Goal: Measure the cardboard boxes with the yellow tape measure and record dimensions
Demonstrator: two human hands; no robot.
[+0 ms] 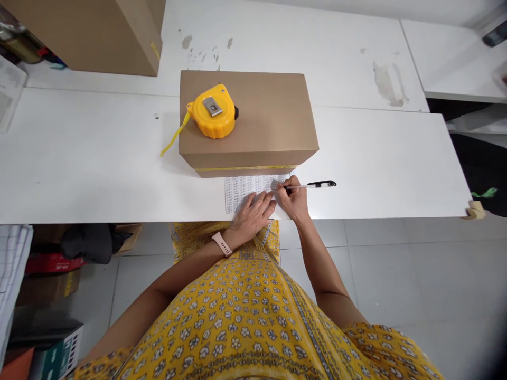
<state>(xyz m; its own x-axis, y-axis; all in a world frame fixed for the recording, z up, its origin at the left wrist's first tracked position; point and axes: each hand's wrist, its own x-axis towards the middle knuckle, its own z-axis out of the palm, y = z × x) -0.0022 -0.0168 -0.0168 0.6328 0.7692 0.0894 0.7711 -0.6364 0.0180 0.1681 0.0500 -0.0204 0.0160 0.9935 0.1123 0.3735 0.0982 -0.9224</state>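
Note:
A sheet of paper [241, 190] covered in dense rows of writing lies at the table's front edge. My left hand [254, 214] rests flat on its lower part, fingers stretched out. With my right hand [292, 199] I grip a pen [317, 184], its black-clipped end pointing right and its tip low over the paper's right side. Just behind the paper stands a closed cardboard box [269, 113], which meets or covers the sheet's far edge. On the box's top left lies a yellow tape measure [214, 112] with its strap hanging over the side.
The white table [380, 169] has worn patches toward the back. A larger cardboard box [114, 37] stands at the back left. At the right front corner sits a beige corner guard [474, 210]. Boxes and a dark bag [89, 243] are below on the left.

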